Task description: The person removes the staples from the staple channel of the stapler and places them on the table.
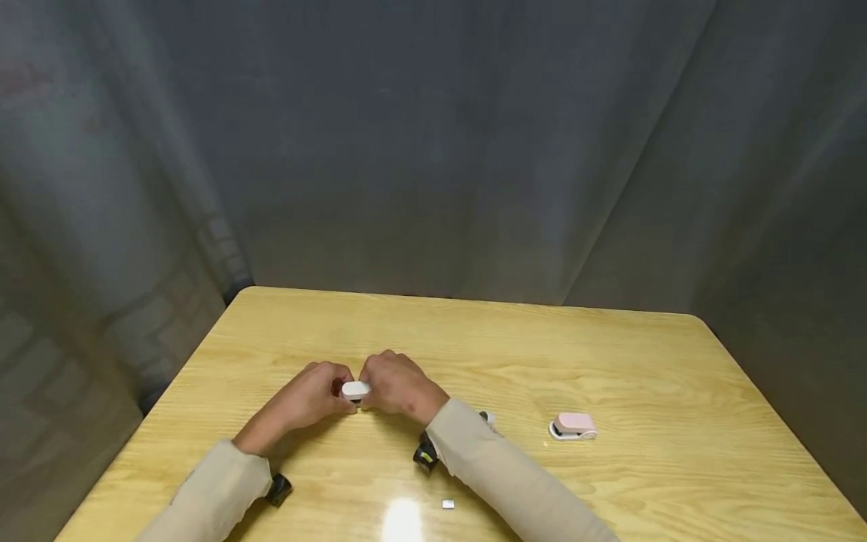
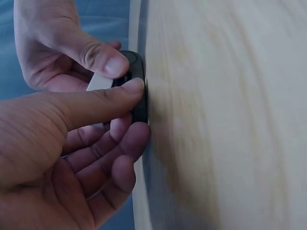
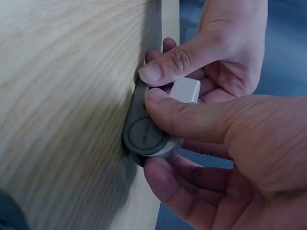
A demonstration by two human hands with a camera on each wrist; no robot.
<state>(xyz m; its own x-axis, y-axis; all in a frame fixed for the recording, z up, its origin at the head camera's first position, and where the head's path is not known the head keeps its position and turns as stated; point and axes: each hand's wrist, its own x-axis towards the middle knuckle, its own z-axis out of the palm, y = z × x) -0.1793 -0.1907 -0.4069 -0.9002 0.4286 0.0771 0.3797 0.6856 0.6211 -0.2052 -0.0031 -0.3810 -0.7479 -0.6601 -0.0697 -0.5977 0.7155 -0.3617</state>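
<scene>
Both hands hold a mini stapler with a white top and dark grey base, low over the wooden table. The left hand pinches one end, thumb against the dark base in the left wrist view and fingers curled below. At the other end the right hand grips it between thumb and fingers. In the right wrist view the stapler's round grey hinge and white top show between the two thumbs. The fingers hide much of its middle.
A pink and white mini stapler lies on the table to the right. A small silvery piece is near the front. Beside the right forearm, a partly hidden white and black thing shows. Grey curtains hang behind.
</scene>
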